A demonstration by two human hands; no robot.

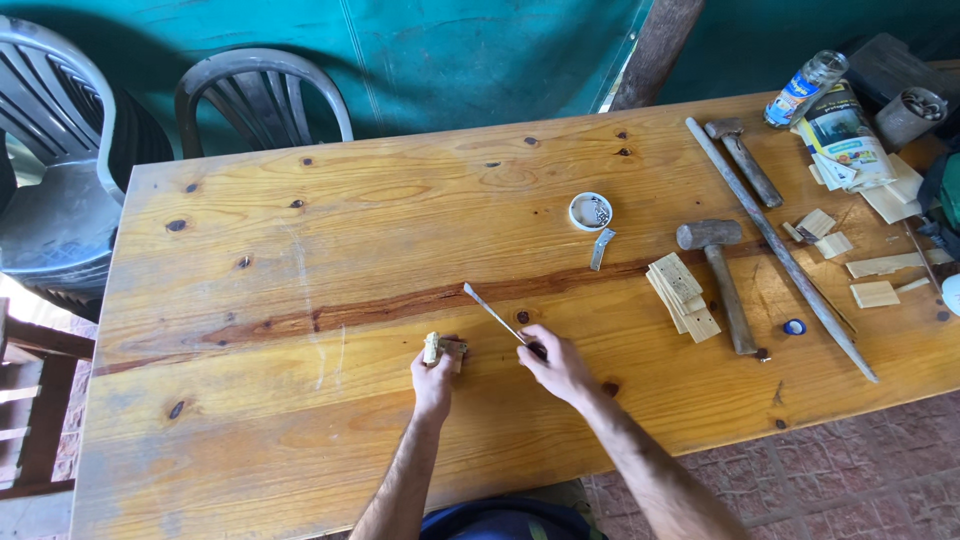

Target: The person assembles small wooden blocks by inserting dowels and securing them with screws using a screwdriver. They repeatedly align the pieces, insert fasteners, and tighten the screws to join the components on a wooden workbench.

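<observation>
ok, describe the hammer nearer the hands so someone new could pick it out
On the long wooden table, look right of the right hand, past the stack of small wood slats. The hammer lies there, head toward the table's far edge. Unlike the second hammer farther back, it touches the slats.

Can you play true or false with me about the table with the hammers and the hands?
1. The left hand holds a small wood piece. True.
2. The right hand holds a hammer. False: it holds a thin blade; both hammers lie on the wooden table.
3. A small white tub sits on the table. True.
4. The stack of thin wood slats lies left of both hands. False: it lies to their right, beside a hammer.
5. Two plastic chairs stand behind the table. True.
</observation>
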